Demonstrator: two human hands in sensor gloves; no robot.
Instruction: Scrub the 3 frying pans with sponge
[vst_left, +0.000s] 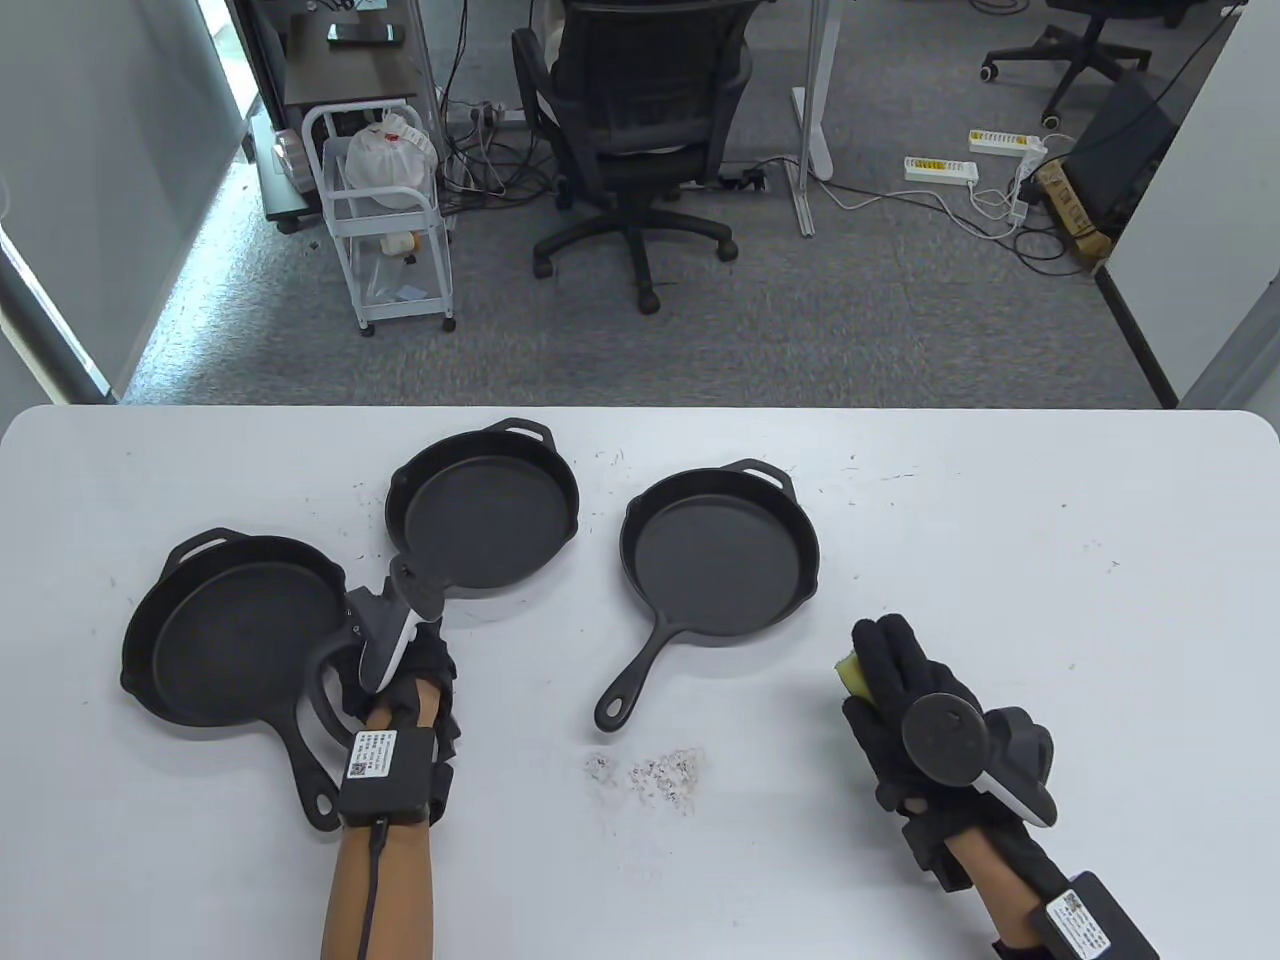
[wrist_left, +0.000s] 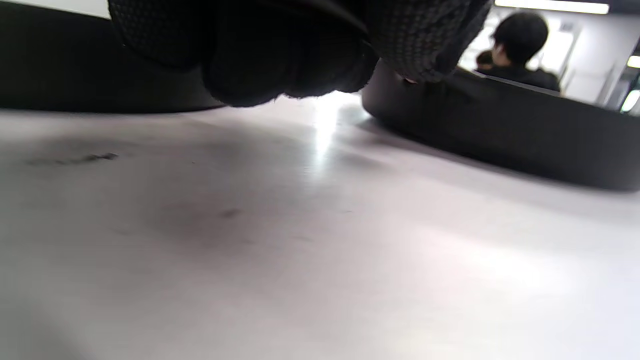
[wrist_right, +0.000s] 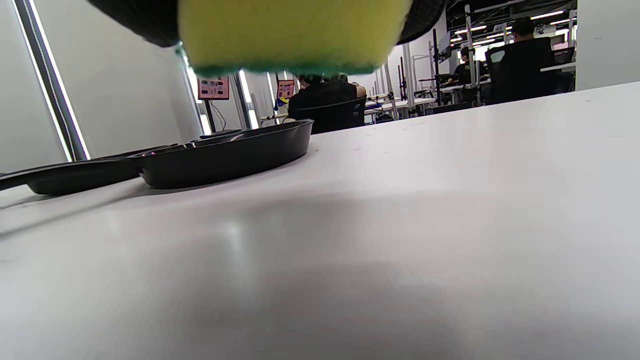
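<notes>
— What lies on the desk (vst_left: 1000, 560) near its front edge?
— A patch of crumbs (vst_left: 655, 772), plus fine dark specks scattered farther back.

— And past the desk?
— Grey carpet, with a black office chair (vst_left: 640, 130) on castors facing away. To its left stands a white wire cart (vst_left: 385, 220) holding a tied white bag (vst_left: 388, 155).

— Anything on the floor at the right?
— Two white power strips (vst_left: 975, 155) with cables trailing, beside a dark box leaning on the wall. A second chair's base (vst_left: 1075, 50) shows at the top right.

— Any people?
— In the wrist views, a person (wrist_right: 522, 47) sits far off among desks.
</notes>
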